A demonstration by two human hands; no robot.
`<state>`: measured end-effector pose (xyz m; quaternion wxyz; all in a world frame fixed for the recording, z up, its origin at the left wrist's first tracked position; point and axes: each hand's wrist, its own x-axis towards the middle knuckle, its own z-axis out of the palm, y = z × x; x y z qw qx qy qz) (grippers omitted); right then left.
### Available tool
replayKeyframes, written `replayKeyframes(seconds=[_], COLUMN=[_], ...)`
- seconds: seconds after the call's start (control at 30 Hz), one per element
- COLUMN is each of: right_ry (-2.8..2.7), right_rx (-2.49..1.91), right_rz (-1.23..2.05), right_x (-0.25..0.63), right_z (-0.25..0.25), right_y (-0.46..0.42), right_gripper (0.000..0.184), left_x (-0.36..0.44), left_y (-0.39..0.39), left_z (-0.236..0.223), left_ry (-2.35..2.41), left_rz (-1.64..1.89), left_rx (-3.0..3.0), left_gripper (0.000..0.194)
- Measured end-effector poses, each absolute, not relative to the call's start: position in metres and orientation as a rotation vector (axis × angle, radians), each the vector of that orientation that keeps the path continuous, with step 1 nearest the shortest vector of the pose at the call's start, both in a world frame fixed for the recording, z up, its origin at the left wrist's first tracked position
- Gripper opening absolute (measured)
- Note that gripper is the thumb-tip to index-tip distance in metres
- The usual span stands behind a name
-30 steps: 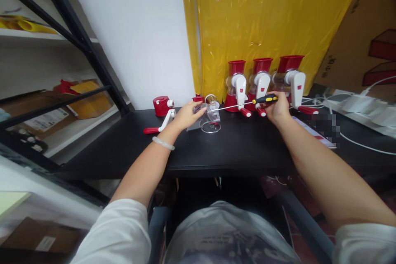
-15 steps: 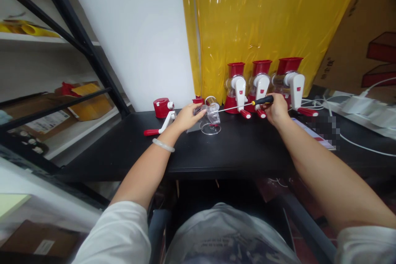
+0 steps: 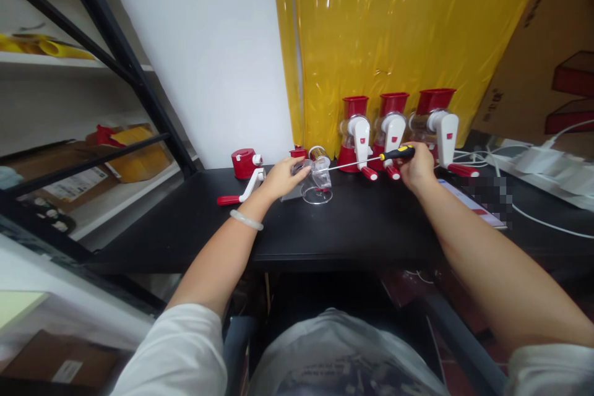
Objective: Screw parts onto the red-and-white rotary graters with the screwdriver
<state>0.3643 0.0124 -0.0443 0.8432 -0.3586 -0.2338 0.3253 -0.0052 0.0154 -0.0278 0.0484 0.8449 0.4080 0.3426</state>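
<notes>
My left hand [image 3: 282, 177] grips a clear plastic housing [image 3: 316, 182] that stands on the black table [image 3: 352, 223]. My right hand [image 3: 417, 167] is closed round the black-and-yellow handle of a screwdriver [image 3: 371, 159]. Its thin shaft reaches left, with the tip at the clear housing. A small brass-coloured drum [image 3: 317, 152] sits just behind the housing.
Three assembled red-and-white hand-crank grinders [image 3: 394, 130] stand in a row against a yellow sheet. A red part [image 3: 244, 161] and a white crank with a red grip [image 3: 241, 190] lie to the left. White cables [image 3: 533, 167] and a paper [image 3: 468, 201] lie right. Metal shelving [image 3: 93, 154] stands left.
The view has shifted slightly. Both hands stay in place at the clear housing, the screwdriver handle turning a little in my right hand.
</notes>
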Motion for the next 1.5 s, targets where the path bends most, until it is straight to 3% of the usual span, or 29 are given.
replayKeyframes(seconds=[0.27,0.5,0.73,1.07,1.3,1.5], right_ry=[-0.625,-0.567,-0.555,-0.559,-0.648,-0.540], right_rx=[-0.846,-0.791,-0.824,-0.780,-0.804,-0.808], right_rz=[0.647,0.770,0.762,0.805,0.728,0.775], right_x=[0.3691,0.3674,0.3653,0.3665,0.3670,0.3619], right_z=[-0.0492,-0.0436,-0.0449,-0.0449,-0.0470,-0.0402], right_y=[0.0086,0.0085,0.0054,0.0104,0.0064,0.0042], right_gripper=[0.050,0.034,0.046,0.034,0.050,0.031], left_x=[-0.0052,-0.0039,-0.0035,-0.0036,-0.0042,-0.0034], left_y=[0.0126,0.0104,0.0102,0.0108,0.0134,0.0113], left_z=[-0.0260,-0.0253,-0.0247,-0.0248,-0.0260,-0.0241], left_ry=[1.254,1.270,1.271,1.254,1.260,1.265], left_rz=[1.031,1.034,1.022,1.036,1.033,1.026], left_rx=[2.564,2.555,2.555,2.571,2.562,2.550], left_gripper=[0.049,0.046,0.048,0.047,0.048,0.050])
